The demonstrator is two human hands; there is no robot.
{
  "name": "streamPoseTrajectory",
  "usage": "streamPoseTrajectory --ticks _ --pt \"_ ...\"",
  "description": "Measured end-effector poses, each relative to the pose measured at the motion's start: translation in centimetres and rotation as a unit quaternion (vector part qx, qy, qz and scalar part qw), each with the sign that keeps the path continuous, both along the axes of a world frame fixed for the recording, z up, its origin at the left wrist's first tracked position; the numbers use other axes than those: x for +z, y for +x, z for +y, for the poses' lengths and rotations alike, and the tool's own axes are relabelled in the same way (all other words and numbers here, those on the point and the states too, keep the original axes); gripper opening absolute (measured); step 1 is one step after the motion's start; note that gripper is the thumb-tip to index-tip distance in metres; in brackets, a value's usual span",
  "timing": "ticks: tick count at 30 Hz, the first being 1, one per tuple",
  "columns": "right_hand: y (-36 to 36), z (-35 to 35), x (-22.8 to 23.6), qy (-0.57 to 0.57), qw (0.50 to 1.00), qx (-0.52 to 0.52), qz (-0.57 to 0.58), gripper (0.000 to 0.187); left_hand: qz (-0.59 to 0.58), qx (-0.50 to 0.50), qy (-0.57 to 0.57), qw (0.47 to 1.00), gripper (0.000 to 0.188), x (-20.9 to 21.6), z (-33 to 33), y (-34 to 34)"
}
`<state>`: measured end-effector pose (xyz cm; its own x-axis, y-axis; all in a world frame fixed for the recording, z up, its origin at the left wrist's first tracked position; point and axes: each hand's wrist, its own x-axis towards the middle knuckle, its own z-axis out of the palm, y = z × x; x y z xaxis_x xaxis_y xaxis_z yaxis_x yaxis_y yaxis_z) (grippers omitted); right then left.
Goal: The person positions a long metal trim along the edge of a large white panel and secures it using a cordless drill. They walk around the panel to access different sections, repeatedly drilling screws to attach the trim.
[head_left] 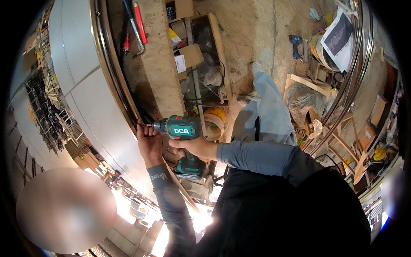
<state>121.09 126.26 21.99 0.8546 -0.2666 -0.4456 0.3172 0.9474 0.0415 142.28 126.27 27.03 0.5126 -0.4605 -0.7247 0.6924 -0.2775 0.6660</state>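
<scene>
My right hand (200, 148) is wrapped round the grip of a green and black cordless drill (184, 127), with its battery low beneath the hand. The drill lies level, and its bit points left at the dark metal edge rail (112, 85) of a large pale panel (100, 103). Just below the bit's tip, my left hand (150, 144) has its fingers bent together against that rail. Whatever these fingers may pinch is too small to make out.
Beyond the drill, a wooden plank (165, 64) bears a red marker-like stick (140, 23) and a hammer-like metal tool (135, 32). Open cardboard boxes (191, 55) and a yellow-and-white bucket (214, 122) stand beside it. Another drill (296, 46) lies right, near bent metal tubes (364, 73).
</scene>
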Motion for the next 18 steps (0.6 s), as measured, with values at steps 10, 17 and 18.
streamPoseTrajectory --ticks 10,17,18 --pt "-0.5 -2.3 1.9 -0.016 0.997 0.068 0.034 0.019 -0.746 -0.400 0.265 0.463 0.072 5.2 4.0 1.2" --pt "0.0 -2.0 2.0 -0.043 0.995 0.066 0.060 0.016 -0.775 -0.404 0.143 0.464 0.057 2.7 6.0 4.2" --pt "0.0 -1.9 2.0 -0.049 0.994 0.072 0.069 0.016 -0.776 -0.402 0.139 0.465 0.057 2.7 5.7 4.2"
